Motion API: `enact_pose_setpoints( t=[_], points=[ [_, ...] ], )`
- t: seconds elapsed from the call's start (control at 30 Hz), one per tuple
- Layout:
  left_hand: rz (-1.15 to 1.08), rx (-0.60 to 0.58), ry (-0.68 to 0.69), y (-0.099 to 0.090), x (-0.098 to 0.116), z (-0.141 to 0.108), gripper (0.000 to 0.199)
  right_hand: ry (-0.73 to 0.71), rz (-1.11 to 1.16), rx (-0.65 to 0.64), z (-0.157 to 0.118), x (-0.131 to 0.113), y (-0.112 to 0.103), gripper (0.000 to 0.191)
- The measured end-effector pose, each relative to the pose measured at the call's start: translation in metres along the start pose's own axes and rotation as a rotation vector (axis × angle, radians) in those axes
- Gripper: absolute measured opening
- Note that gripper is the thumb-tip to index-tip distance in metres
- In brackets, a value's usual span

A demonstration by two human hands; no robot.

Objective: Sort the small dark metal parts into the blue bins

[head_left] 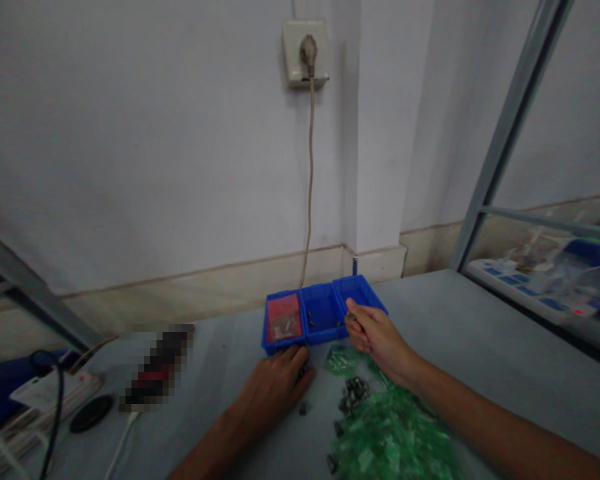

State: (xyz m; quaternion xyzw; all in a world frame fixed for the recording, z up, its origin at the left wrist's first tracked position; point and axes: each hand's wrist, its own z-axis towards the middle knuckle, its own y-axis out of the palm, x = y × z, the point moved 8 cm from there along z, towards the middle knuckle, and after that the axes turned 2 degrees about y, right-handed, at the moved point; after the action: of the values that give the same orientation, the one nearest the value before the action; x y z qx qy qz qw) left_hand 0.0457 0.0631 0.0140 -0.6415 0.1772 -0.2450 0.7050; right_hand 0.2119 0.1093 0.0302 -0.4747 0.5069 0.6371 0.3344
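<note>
Three blue compartments (326, 303), two hands (283, 370) (375, 337), one plug (309, 52)

Dark metal pieces (355, 395) lie heaped against green plastic packets (397, 440), near blue bins (326, 308).

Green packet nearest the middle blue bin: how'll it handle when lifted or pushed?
The green packet looks like thin see-through film, so probably floppy when lifted. Small pale pieces show inside, so its weight may shift. It lies flat on the table, so it'd likely slide rather than roll.
</note>
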Motion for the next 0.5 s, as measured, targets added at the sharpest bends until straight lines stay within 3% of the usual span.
enact_pose_setpoints(
  t=[0.5],
  points=[
    [-0.006, -0.002, 0.000, -0.0001, -0.0003, -0.0002, 0.017, -0.012, 0.031, -0.008, -0.0007, -0.0033, 0.0009, 0.055]
  ],
)
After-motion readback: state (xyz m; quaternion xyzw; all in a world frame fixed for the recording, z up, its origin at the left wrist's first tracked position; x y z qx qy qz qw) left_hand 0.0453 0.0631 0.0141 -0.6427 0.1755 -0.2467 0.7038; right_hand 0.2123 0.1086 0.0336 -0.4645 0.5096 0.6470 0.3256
